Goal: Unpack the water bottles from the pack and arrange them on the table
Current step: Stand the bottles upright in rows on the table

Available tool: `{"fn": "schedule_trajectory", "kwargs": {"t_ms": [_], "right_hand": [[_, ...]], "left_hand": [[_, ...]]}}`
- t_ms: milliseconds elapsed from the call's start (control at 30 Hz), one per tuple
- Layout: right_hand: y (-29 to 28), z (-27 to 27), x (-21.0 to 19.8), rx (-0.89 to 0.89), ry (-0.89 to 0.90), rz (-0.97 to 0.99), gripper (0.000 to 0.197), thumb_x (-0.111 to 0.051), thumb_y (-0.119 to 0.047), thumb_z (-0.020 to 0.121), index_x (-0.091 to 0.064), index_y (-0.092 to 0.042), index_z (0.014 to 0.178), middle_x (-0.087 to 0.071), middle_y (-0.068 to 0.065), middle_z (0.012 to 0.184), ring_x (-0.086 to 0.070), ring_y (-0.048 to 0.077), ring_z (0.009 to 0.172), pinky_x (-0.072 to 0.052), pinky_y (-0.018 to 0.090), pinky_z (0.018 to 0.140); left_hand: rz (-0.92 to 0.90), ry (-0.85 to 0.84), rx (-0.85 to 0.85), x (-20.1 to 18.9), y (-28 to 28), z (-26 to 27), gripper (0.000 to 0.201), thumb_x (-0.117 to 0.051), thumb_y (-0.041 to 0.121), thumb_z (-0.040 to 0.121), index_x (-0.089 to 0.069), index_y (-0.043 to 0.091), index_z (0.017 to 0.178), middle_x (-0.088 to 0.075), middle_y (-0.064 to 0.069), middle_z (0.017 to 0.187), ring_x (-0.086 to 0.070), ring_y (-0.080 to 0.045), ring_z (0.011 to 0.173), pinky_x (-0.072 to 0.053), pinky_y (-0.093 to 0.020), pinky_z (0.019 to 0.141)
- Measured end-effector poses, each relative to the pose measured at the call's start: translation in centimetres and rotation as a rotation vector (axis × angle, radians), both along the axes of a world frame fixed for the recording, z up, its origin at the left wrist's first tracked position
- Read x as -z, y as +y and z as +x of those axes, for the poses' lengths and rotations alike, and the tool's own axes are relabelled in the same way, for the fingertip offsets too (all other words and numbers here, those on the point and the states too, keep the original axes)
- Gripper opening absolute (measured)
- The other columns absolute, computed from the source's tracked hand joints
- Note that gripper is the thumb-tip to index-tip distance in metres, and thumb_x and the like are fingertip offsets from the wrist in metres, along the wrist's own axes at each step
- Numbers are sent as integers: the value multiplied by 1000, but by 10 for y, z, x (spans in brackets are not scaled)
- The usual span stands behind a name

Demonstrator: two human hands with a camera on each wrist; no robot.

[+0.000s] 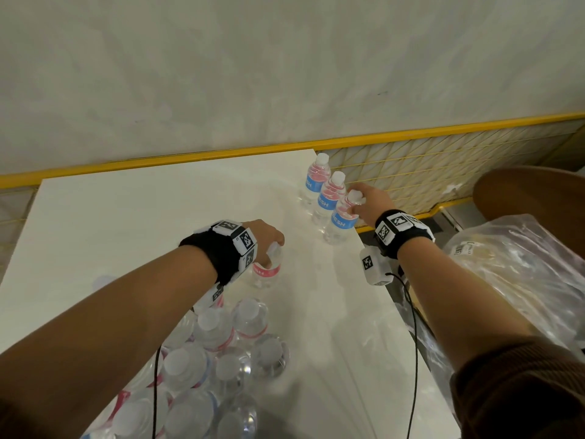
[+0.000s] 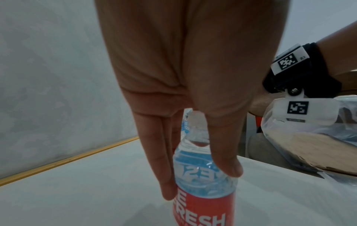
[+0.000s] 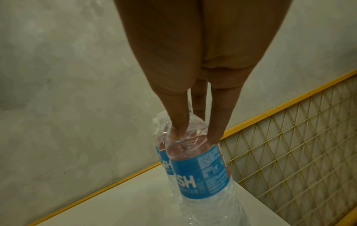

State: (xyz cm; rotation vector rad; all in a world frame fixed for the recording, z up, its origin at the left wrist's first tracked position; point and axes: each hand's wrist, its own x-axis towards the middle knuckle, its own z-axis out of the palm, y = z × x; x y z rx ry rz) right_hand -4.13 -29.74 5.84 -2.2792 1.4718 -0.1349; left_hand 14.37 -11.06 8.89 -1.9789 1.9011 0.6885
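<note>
Three clear bottles with blue labels stand in a row along the white table's (image 1: pixel 126 223) right edge. My right hand (image 1: pixel 368 202) holds the nearest of them (image 1: pixel 343 218) by its neck; in the right wrist view its fingers (image 3: pixel 179 122) pinch that bottle (image 3: pixel 201 172) from above. My left hand (image 1: pixel 266 237) grips the top of a bottle with a red label (image 1: pixel 266 270) at mid table; the left wrist view shows thumb and fingers (image 2: pixel 222 160) round this bottle's (image 2: pixel 201 191) shoulder. The opened pack (image 1: pixel 202 375) with several bottles lies at the near edge.
A yellow-framed wire mesh fence (image 1: pixel 443 160) runs behind and right of the table, under a pale wall. A crumpled clear plastic bag (image 1: pixel 512 264) and a brown round seat (image 1: pixel 538 194) sit off the table's right side. Black cables hang from both wrists.
</note>
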Motion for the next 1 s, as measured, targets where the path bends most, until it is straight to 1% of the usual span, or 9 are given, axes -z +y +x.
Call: {"fn": "schedule_trajectory", "kwargs": {"t_ms": [100, 300, 433, 533, 633, 700, 800, 900, 1000], "right_hand": [[-1, -1, 0, 3, 9, -1, 47, -64, -17, 85, -50, -19, 130, -61, 10, 124, -56, 31, 113, -44, 32, 86], [-1, 0, -1, -5, 2, 9, 48, -62, -16, 86, -50, -21, 132, -59, 10, 129, -55, 31, 116, -46, 36, 93], [-2, 1, -2, -13, 15, 19, 48, -62, -14, 86, -49, -18, 132, -59, 12, 128, -56, 32, 115, -47, 39, 95], [-4, -1, 0, 45, -19, 37, 49, -65, -12, 84, -48, -13, 130, -58, 14, 126, -55, 32, 115, -45, 35, 89], [-5, -2, 0, 50, -13, 48, 51, -67, -11, 83, -47, -11, 130, -59, 14, 126, -55, 32, 115, -45, 36, 90], [-5, -3, -1, 47, -20, 55, 51, -67, -10, 83, -47, -11, 130, -58, 13, 127, -55, 32, 116, -45, 36, 91], [-3, -3, 0, 52, -27, 46, 48, -66, -11, 84, -48, -10, 129, -59, 13, 127, -55, 31, 116, -42, 31, 86], [-1, -2, 0, 67, -48, 25, 45, -66, -14, 85, -50, -10, 127, -60, 13, 125, -56, 30, 114, -41, 28, 83], [2, -1, 0, 88, -64, 32, 48, -69, -14, 83, -51, -10, 127, -60, 12, 126, -56, 30, 116, -43, 31, 88]], "left_hand": [[-14, 0, -9, -1, 1, -1, 60, -63, 23, 88, -38, 21, 142, -45, -3, 142, -45, -22, 128, -39, -27, 95], [-13, 5, -26, -2, 3, -2, 59, -62, 23, 89, -37, 21, 143, -44, -3, 143, -46, -22, 128, -38, -24, 90], [-11, 3, -29, -2, 2, -2, 59, -62, 23, 89, -37, 21, 143, -44, -2, 143, -45, -22, 128, -40, -26, 94], [-13, 7, -27, 0, 2, -1, 59, -61, 23, 89, -37, 21, 143, -43, -2, 144, -44, -21, 129, -39, -26, 95], [-14, 10, -26, 1, 2, -1, 57, -57, 23, 92, -35, 20, 144, -40, -1, 147, -41, -20, 133, -35, -24, 100], [-23, 15, -28, 2, 2, 0, 56, -57, 22, 92, -36, 20, 144, -41, -2, 146, -42, -21, 131, -36, -24, 99], [-19, 15, -24, 2, 1, -1, 56, -58, 23, 91, -37, 20, 143, -44, -3, 143, -45, -22, 128, -38, -24, 95], [-16, 8, -24, 1, 1, -1, 57, -59, 23, 90, -37, 21, 143, -45, -3, 142, -46, -22, 127, -38, -24, 93], [-8, -4, -21, 1, 1, -2, 60, -62, 23, 89, -37, 21, 143, -45, -2, 142, -46, -22, 128, -40, -26, 94]]}}
